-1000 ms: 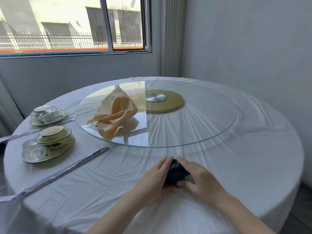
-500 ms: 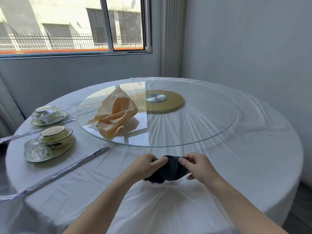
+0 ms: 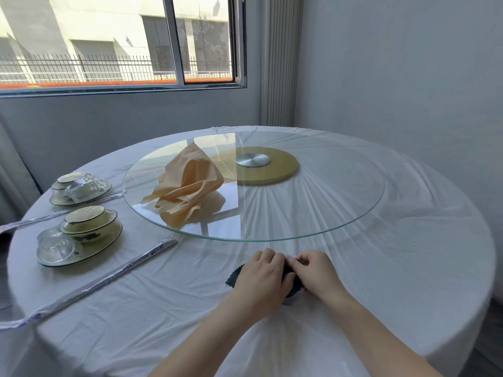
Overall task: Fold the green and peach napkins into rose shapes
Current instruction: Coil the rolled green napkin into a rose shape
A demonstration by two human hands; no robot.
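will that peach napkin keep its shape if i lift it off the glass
Probably not: the peach napkin is a loose crumpled heap, so it would likely flop open. It looks thin and light, and may slide on the smooth glass turntable.

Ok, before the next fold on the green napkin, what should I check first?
1. Both hands on the green napkin: ok; the left hand and right hand grip it.
2. Napkin supported: ok; it lies on the tablecloth, just short of the glass turntable.
3. Rose shape formed: cannot tell; the hands cover most of it, and only a zigzag edge shows.
4. Peach napkin folded: not ok; it lies loosely heaped on the turntable.
5. Dishes out of the way: ok; they stand far left.
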